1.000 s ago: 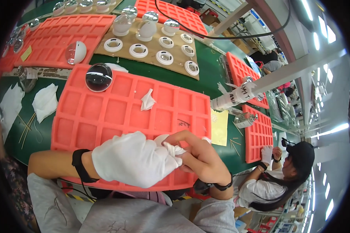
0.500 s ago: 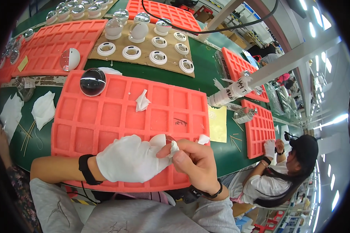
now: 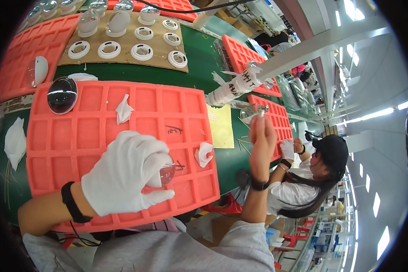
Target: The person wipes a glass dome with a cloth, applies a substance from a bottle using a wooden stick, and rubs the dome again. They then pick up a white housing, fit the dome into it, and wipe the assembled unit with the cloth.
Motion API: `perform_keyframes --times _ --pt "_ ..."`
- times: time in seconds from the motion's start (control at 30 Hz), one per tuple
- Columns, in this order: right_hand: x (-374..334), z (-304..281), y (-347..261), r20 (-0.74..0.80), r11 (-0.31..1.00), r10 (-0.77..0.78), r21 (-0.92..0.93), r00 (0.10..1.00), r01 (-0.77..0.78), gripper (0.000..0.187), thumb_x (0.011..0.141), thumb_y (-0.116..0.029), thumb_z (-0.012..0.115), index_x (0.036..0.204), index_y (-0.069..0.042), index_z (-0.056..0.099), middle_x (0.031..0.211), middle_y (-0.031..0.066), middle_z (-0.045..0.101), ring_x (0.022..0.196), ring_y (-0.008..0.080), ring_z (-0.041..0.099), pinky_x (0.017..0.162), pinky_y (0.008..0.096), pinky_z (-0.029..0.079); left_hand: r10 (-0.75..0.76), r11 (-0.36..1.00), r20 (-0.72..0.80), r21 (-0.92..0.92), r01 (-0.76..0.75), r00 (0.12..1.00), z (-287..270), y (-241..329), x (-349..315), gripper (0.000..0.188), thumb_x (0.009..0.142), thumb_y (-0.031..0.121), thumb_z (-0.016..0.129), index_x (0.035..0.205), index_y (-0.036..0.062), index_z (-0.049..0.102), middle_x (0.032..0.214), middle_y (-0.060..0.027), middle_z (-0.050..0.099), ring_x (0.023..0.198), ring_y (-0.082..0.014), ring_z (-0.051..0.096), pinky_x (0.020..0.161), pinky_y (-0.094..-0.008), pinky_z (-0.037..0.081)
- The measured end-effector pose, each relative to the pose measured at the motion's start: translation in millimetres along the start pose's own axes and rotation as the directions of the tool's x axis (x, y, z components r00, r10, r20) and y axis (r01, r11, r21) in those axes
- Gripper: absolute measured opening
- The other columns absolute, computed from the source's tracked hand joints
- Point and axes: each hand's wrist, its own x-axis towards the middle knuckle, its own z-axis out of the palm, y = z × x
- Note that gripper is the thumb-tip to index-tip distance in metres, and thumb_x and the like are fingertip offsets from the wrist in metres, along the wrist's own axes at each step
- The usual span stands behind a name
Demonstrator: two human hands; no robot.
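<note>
My left hand (image 3: 122, 177), in a white glove, is curled round a small dome, partly clear and partly white (image 3: 167, 172), over the near part of a red foam tray (image 3: 90, 165). Its thumb stands out below the dome, and the gloved fingers cover much of the white part. My bare right hand (image 3: 264, 152) is stretched forward, fingers pinched together at the metal top of a clear bottle (image 3: 249, 112). A bit of white cloth shows at those fingertips, blurred and mostly hidden.
A dark shiny dome (image 3: 62, 95) sits on the tray's far left corner. Crumpled white cloths (image 3: 123, 109) lie on the tray. Cardboard (image 3: 122, 47) holds white rings and clear globes. A taped post (image 3: 235, 87) rises beyond a yellow sheet (image 3: 221, 129). A co-worker (image 3: 313, 174) sits at right.
My right hand has left the dome and moved forward and right to the bottle top. The left hand still holds the dome, now turned. The whole view has shifted to the right.
</note>
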Motion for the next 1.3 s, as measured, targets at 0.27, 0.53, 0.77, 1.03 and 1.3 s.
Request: perform_keyframes --times 0.27,0.53,0.77,1.03,1.3 --pt "93 -104 130 -0.003 0.422 -0.261 -0.9 0.965 0.112 0.028 0.104 -0.028 0.05 0.096 -0.003 0.061 0.077 0.0234 0.066 0.073 0.042 0.064 0.059 0.0533 0.045 -0.525 0.624 0.428 -0.395 0.674 0.736 -4 2 6 0.049 0.087 0.033 0.074 0.12 0.0019 0.055 0.122 -0.0141 0.058 0.115 -0.0245 0.057 0.1 -0.0377 0.046" --pt "96 -104 122 0.055 0.282 -0.212 -0.952 0.976 0.115 0.027 0.102 -0.029 0.051 0.098 -0.005 0.063 0.076 0.0221 0.067 0.074 0.0434 0.066 0.061 0.055 0.048 -0.743 0.234 0.133 -0.867 0.441 0.656 7 -2 -3 0.026 0.101 0.025 0.059 0.09 0.0009 0.061 0.091 -0.0058 0.062 0.088 -0.0123 0.057 0.083 -0.0299 0.046" --pt "100 -109 127 0.123 0.252 -0.21 -0.952 0.97 0.175 0.027 0.101 -0.029 0.052 0.096 -0.005 0.064 0.076 0.0221 0.068 0.074 0.0422 0.067 0.061 0.0538 0.049 -0.677 0.282 0.18 -0.832 0.478 0.713 14 -9 -9 0.048 0.105 0.027 0.053 0.063 0.0042 0.051 0.062 -0.0002 0.053 0.059 -0.0068 0.047 0.058 -0.0259 0.039" --pt "108 -110 118 0.203 0.073 -0.204 -0.972 0.958 0.222 0.025 0.1 -0.027 0.054 0.09 -0.006 0.063 0.073 0.0193 0.068 0.069 0.0393 0.067 0.059 0.0504 0.049 -0.646 0.299 0.294 -0.752 0.587 0.705 17 -11 -13 0.06 0.11 0.032 0.037 0.056 0.0065 0.047 0.05 -0.001 0.045 0.047 -0.0089 0.04 0.048 -0.0271 0.034" --pt "110 -113 109 0.328 -0.04 -0.2 -0.944 0.923 0.327 0.024 0.099 -0.025 0.054 0.086 -0.006 0.061 0.07 0.0168 0.067 0.066 0.0374 0.067 0.056 0.0487 0.049 -0.667 0.209 0.318 -0.788 0.579 0.674 17 -5 -14 0.053 0.105 0.033 0.055 0.063 0.0028 0.045 0.059 0.0035 0.04 0.057 -0.0057 0.033 0.05 -0.0277 0.029"
